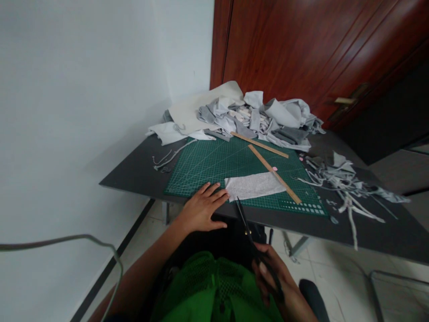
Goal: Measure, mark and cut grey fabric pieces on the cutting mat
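Note:
My left hand (201,208) lies flat with fingers spread on the front edge of a green cutting mat (214,165), its fingertips touching the left end of a light grey fabric rectangle (254,185). My right hand (273,279) is below the table edge, fingers closed through the handles of black scissors (246,223). The blades point up toward the fabric's near edge.
Two wooden rulers (273,172) lie across the mat. A heap of grey and white cloth (248,116) fills the back of the dark table (134,172). Cut strips (345,183) trail at the right. A white wall stands left, a brown door behind.

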Tool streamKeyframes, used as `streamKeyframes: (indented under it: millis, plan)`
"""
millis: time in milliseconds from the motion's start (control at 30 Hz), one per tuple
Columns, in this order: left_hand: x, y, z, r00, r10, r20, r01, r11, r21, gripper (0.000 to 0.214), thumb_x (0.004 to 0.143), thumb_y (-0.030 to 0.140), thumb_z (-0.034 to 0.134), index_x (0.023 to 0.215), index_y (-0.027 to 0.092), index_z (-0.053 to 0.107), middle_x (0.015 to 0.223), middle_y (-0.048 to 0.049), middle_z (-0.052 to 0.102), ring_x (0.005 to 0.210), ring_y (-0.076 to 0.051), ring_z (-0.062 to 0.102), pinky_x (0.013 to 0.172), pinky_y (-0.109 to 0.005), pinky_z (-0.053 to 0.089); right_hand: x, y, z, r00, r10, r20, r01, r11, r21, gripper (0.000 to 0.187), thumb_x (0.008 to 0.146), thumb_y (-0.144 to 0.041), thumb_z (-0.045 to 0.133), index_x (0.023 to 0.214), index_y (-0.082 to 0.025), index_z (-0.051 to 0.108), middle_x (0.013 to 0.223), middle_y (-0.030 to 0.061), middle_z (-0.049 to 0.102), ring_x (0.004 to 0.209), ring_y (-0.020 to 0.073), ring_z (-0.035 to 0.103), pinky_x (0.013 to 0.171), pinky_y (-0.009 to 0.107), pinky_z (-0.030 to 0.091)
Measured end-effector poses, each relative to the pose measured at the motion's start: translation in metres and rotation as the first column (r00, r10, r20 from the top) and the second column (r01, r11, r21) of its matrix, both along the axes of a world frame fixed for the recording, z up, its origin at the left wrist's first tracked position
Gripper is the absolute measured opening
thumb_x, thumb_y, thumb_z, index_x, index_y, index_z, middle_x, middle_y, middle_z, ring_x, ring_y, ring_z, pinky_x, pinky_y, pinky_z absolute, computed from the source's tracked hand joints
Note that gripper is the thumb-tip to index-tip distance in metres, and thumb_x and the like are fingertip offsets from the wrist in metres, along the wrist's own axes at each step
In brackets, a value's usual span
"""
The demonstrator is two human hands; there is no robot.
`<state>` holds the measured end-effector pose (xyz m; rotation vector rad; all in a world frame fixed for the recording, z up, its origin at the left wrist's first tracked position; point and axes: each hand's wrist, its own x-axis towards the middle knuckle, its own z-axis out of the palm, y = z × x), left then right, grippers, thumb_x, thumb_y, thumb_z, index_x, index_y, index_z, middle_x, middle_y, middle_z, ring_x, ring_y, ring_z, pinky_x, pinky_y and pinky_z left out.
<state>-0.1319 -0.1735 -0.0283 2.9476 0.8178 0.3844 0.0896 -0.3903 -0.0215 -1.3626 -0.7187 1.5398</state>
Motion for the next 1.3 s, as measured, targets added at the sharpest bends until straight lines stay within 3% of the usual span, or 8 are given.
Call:
streamKeyframes:
  millis: [167, 333, 500, 1067, 1300]
  plan:
    - [-0.001, 0.000, -0.001, 1.000, -0.007, 0.003, 0.007, 1.000, -0.007, 0.093, 0.088, 0.078, 0.057, 0.159, 0.021, 0.041, 0.163, -0.0075, 0.045, 0.157, -0.034, 0.028, 0.131, -0.051, 0.009, 0.001, 0.005, -0.014, 0.996, 0.088, -0.034, -0.086, 0.994, 0.063, 0.060, 0.084, -0.066, 0.074, 0.126, -0.026, 0.057, 0.077, -0.0041, 0.052, 0.049, 0.0072, 0.041, 0.038, 0.018, 0.037]
    - [-0.001, 0.001, -0.001, 1.000, -0.013, 0.013, 0.013, 1.000, -0.009, 0.095, 0.087, 0.081, 0.056, 0.160, 0.021, 0.040, 0.163, -0.0083, 0.046, 0.156, -0.035, 0.029, 0.130, -0.052, 0.009, -0.003, 0.005, -0.021, 0.996, 0.088, -0.014, -0.086, 0.993, 0.079, 0.062, 0.085, -0.067, 0.072, 0.130, -0.026, 0.056, 0.080, -0.0028, 0.054, 0.051, 0.0074, 0.042, 0.040, 0.017, 0.036]
    - [-0.001, 0.001, -0.003, 1.000, -0.013, 0.017, 0.013, 1.000, 0.006, 0.097, 0.087, 0.082, 0.056, 0.161, 0.021, 0.038, 0.162, -0.0083, 0.046, 0.157, -0.034, 0.027, 0.130, -0.052, 0.008, -0.007, 0.010, -0.016, 0.995, 0.074, 0.066, -0.078, 0.995, 0.060, 0.062, 0.086, -0.066, 0.073, 0.130, -0.026, 0.057, 0.081, -0.0028, 0.054, 0.054, 0.0078, 0.044, 0.043, 0.018, 0.038]
    - [-0.001, -0.001, -0.001, 1.000, -0.015, -0.005, 0.015, 1.000, 0.011, 0.098, 0.087, 0.083, 0.055, 0.159, 0.019, 0.041, 0.163, -0.0082, 0.044, 0.157, -0.034, 0.026, 0.131, -0.052, 0.006, -0.005, 0.001, -0.020, 0.998, 0.064, 0.008, -0.064, 0.998, -0.013, 0.074, 0.083, -0.064, 0.077, 0.139, -0.023, 0.052, 0.068, -0.0070, 0.052, 0.042, 0.0065, 0.041, 0.034, 0.019, 0.039]
    - [-0.001, 0.000, -0.002, 1.000, -0.017, -0.007, 0.017, 1.000, 0.010, 0.097, 0.088, 0.081, 0.055, 0.161, 0.020, 0.037, 0.165, -0.0073, 0.043, 0.157, -0.034, 0.026, 0.130, -0.052, 0.006, -0.009, -0.002, -0.006, 1.000, 0.030, -0.001, -0.030, 0.998, -0.058, 0.075, 0.081, -0.067, 0.078, 0.135, -0.022, 0.053, 0.070, -0.0064, 0.055, 0.041, 0.0040, 0.039, 0.035, 0.016, 0.037]
